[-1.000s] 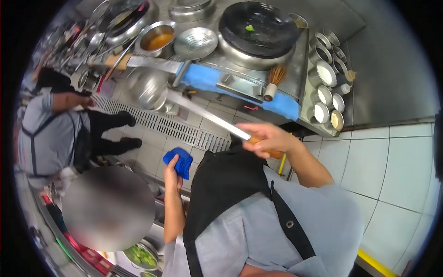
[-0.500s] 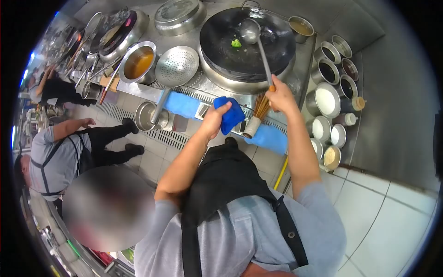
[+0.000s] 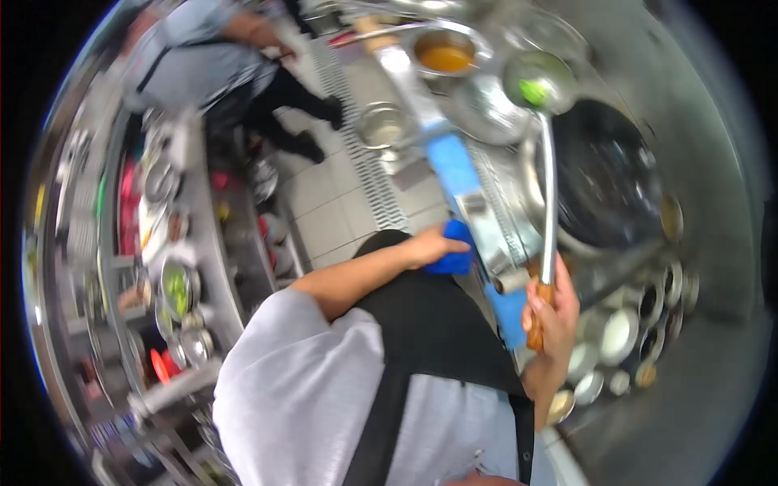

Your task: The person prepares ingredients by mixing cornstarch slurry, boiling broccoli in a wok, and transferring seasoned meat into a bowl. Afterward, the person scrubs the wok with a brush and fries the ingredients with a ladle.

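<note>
My right hand (image 3: 554, 306) is wrapped round the wooden handle of a long ladle (image 3: 549, 194). In the ladle's bowl lies a piece of green vegetable (image 3: 533, 91), raised over the stove between the wok and the strainer. My left hand (image 3: 429, 245) grips a folded blue cloth (image 3: 455, 249) in front of my apron. The black wok (image 3: 604, 178) sits on the burner to the right of the ladle, its inside dark and shiny. A perforated strainer (image 3: 486, 109) rests left of the ladle, blurred by motion.
A metal pot of orange-brown liquid (image 3: 446, 58) stands at the back of the stove. Several seasoning containers (image 3: 619, 336) line the right side. Behind me to the left is a steel counter (image 3: 215, 243) with bowls, one holding greens (image 3: 178, 285). A co-worker (image 3: 211, 49) stands beyond it.
My view has swung left. The ladle has lifted out of the wok, and the green piece that lay in the wok is now in its bowl. My left hand still holds the cloth.
</note>
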Motion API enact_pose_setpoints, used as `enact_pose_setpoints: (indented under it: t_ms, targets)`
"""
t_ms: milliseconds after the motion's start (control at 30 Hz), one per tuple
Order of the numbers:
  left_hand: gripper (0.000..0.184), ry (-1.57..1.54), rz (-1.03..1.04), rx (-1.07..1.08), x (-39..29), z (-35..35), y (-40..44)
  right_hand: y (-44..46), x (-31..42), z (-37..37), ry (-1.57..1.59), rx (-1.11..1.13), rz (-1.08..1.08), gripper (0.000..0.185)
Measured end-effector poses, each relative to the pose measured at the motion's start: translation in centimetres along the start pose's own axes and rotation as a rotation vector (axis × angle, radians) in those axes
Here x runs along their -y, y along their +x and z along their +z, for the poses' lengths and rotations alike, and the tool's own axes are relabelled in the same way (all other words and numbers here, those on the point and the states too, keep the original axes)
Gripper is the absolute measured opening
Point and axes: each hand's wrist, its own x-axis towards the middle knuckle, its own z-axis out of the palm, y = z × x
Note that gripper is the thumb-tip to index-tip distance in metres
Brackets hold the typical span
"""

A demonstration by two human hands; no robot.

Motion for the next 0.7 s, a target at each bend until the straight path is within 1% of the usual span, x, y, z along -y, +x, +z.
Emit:
enact_pose_setpoints:
  t_ms: [33,67,100,133,200,267,333,400,433,467,533,600,667,700]
  targets:
    - [0.051,0.144,0.051,-0.031,1.8,-1.2,0.9,0.4,-0.3,1.2,-0.071,-0.002,0.004,0.082]
    - [0.054,0.197,0.161,-0.015,2.3,-1.9,0.7,0.9,-1.0,2.5,-0.089,0.078,0.016,0.082]
    - [0.056,0.350,0.221,-0.061,2.6,-2.9,0.7,1.9,-2.0,3.4,-0.127,0.096,0.063,0.081]
    - [0.056,0.394,0.300,-0.104,2.7,-3.6,-0.3,2.7,-2.6,4.9,-0.174,0.113,0.102,0.081]
    - [0.068,0.360,0.320,-0.123,3.7,-6.3,-2.9,4.2,-3.6,8.8,-0.201,0.227,0.201,0.079]
    - [0.067,0.288,0.359,-0.247,5.8,-9.9,-5.9,6.0,-4.7,12.9,-0.202,0.426,0.281,0.080]
    - [0.066,0.215,0.387,-0.368,8.4,-13.2,-9.6,7.2,-5.4,18.8,-0.234,0.610,0.353,0.080]
    - [0.062,0.112,0.347,-0.623,11.4,-16.4,-13.9,8.0,-6.8,26.0,-0.278,0.730,0.400,0.079]
    - [0.058,-0.050,0.324,-0.651,12.1,-17.5,-17.3,8.2,-7.8,29.4,-0.289,0.833,0.413,0.078]
    - [0.058,-0.070,0.328,-0.668,14.0,-18.9,-19.5,8.1,-9.0,32.7,-0.297,0.925,0.422,0.078]
    - [0.056,-0.164,0.349,-0.828,17.9,-21.6,-23.4,7.6,-12.2,39.2,-0.459,1.072,0.379,0.076]
    - [0.051,-0.240,0.339,-0.931,20.7,-23.1,-27.5,6.6,-17.2,44.6,-0.603,1.158,0.254,0.073]
    - [0.043,-0.482,0.409,-1.002,22.5,-24.0,-30.8,6.2,-22.5,49.0,-0.921,1.240,-0.349,0.073]
    - [0.043,-0.482,0.405,-0.993,23.7,-24.6,-31.8,5.9,-24.0,50.7,-0.925,1.233,-0.344,0.073]
